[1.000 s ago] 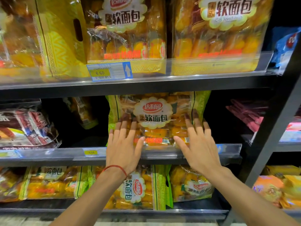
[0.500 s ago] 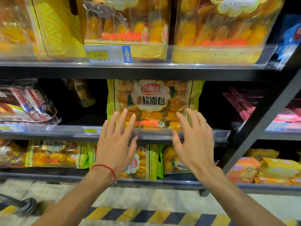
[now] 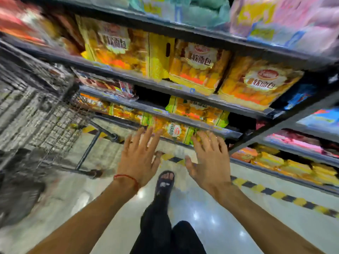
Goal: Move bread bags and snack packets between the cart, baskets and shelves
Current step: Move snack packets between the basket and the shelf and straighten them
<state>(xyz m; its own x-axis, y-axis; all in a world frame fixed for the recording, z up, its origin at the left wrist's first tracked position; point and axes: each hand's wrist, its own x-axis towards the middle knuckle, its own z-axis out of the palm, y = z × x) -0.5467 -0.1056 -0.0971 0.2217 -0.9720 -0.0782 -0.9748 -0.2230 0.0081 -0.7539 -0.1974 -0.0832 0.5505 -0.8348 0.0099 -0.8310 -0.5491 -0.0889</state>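
My left hand and my right hand are both stretched out with spread fingers, holding nothing, in front of the lowest shelf. Just beyond my fingertips lies a green-edged bread bag on that bottom shelf. One shelf up stands another green-edged bread bag. Above it, yellow bread bags fill a higher shelf. A wire cart stands to the left. The whole view is tilted and blurred.
Dark metal shelf rails run diagonally across the view, with an upright post on the right. Yellow-black floor tape lines the shelf base. My sandalled foot and dark trousers are below my hands.
My hands have drawn back from the middle-shelf bread bag and now hover lower, by the bottom shelf. The view has swung down and tilted, bringing the cart, floor and my leg into sight.
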